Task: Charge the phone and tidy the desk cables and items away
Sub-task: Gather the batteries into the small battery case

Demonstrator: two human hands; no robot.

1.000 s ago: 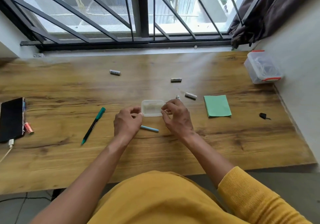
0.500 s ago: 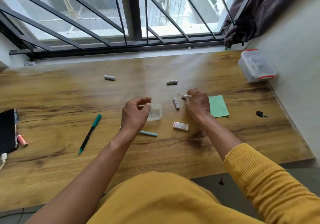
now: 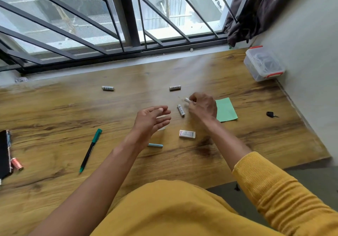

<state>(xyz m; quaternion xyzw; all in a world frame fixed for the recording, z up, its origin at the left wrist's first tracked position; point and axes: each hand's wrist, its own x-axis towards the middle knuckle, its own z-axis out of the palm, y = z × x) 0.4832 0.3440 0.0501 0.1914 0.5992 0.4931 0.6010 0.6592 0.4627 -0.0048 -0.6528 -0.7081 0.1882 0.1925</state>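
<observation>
Right hand picks a battery off the desk; left hand hovers open.

Nearest me on the desk (image 3: 54,190) I see a green pen (image 3: 90,150) lying at an angle, a small blue stick (image 3: 155,145) and a white eraser (image 3: 187,134). At the far left edge the phone (image 3: 4,155) lies flat, a copper spool of thread (image 3: 17,163) just beside it. My left hand (image 3: 151,121) hangs above the desk, fingers loosely spread, gripping nothing; a clear little tub (image 3: 162,128) peeks out from under it. My right hand (image 3: 202,107) pinches one white battery (image 3: 187,100) between thumb and fingertips; a second battery (image 3: 181,110) lies just beside it, and a green paper pad (image 3: 226,110) sits partly under the wrist. Further off, two more batteries (image 3: 175,87) (image 3: 108,88) lie well apart, a small black plug (image 3: 270,114) sits at right, and a lidded clear box (image 3: 264,65) stands in the far corner against the wall.
</observation>
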